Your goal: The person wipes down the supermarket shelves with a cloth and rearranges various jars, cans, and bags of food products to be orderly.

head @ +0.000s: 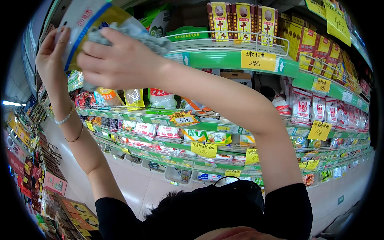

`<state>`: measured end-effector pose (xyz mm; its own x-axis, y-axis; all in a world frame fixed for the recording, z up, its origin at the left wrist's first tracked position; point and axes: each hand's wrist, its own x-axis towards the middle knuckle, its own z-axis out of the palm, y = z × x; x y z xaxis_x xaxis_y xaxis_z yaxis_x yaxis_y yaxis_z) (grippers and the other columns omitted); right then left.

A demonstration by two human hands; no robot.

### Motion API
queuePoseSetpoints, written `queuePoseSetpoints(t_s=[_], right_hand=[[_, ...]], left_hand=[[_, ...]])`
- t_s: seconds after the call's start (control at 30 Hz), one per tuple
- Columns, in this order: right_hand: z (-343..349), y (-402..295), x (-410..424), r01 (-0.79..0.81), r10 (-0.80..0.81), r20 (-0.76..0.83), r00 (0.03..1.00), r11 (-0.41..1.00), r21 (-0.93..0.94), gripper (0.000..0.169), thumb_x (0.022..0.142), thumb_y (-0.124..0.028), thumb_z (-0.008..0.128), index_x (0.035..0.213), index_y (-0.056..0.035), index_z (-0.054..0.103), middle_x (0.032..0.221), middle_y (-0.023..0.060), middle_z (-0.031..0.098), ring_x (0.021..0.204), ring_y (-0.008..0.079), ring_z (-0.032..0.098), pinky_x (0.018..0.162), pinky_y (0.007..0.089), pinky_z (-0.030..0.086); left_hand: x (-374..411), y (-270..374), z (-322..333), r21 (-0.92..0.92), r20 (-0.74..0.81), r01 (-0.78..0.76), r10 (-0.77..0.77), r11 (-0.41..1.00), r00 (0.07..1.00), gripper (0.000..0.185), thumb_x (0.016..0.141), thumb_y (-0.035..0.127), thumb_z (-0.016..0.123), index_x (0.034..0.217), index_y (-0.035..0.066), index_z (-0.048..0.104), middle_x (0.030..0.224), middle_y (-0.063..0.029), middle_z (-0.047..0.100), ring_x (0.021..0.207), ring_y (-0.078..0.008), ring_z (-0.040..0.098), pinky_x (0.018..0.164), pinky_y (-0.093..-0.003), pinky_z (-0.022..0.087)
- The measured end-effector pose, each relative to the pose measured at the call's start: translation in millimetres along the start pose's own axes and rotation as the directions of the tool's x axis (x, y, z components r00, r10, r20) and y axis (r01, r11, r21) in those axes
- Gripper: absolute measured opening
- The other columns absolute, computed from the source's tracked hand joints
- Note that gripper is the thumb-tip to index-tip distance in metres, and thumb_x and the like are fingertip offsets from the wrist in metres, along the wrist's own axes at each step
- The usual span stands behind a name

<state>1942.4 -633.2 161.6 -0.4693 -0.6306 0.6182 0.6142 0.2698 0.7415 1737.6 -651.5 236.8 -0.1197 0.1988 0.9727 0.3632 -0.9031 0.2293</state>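
High at the upper left, my left hand (54, 49) pinches the side edge of a white, yellow and blue plastic package (85, 18) between thumb and fingers. The package is tilted, and its top runs out of view. My right hand (120, 60), slightly blurred, grips a crumpled grey-blue cloth (153, 43) and presses it against the package's printed face. Part of the cloth bunches out past the knuckles. My right forearm crosses in front of the shelves.
A green-edged store shelf (210, 60) with a wire guard (192, 32) carries yellow seasoning boxes (243, 22). Below, bagged goods (162, 97) fill more tiers, with yellow price tags (204, 149) sticking out. Bins (180, 174) stand near the tiled floor (132, 192). Stacked cartons (81, 214) are at lower left.
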Motion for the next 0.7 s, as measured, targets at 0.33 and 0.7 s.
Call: queuePoseSetpoints(t_s=[0.33, 0.7], right_hand=[[-30, -34, -49, -0.017, -0.036, 0.309, 0.951, 0.985, 0.170, 0.012, 0.071, -0.023, 0.065, 0.077, -0.0127, 0.061, 0.091, -0.0007, 0.057, 0.098, 0.0170, 0.056, 0.086, 0.0372, 0.046], [-35, -8, -21, -0.076, 0.070, 0.097, 0.993, 0.995, 0.059, 0.012, 0.077, -0.020, 0.063, 0.088, -0.0165, 0.064, 0.104, -0.0007, 0.061, 0.102, 0.0173, 0.058, 0.085, 0.0327, 0.045]], left_hand=[[-9, 6, -53, 0.189, -0.096, -0.011, 0.030, 0.982, 0.995, 0.030, 0.088, 0.016, 0.077, 0.109, -0.004, 0.072, 0.098, -0.0070, 0.072, 0.087, -0.0075, 0.063, 0.079, -0.0189, 0.047], [14, 9, 18, 0.156, -0.141, -0.285, 0.307, 0.946, 0.941, 0.028, 0.088, 0.021, 0.077, 0.104, -0.002, 0.074, 0.099, -0.0095, 0.074, 0.086, -0.0126, 0.068, 0.077, -0.0235, 0.052]])
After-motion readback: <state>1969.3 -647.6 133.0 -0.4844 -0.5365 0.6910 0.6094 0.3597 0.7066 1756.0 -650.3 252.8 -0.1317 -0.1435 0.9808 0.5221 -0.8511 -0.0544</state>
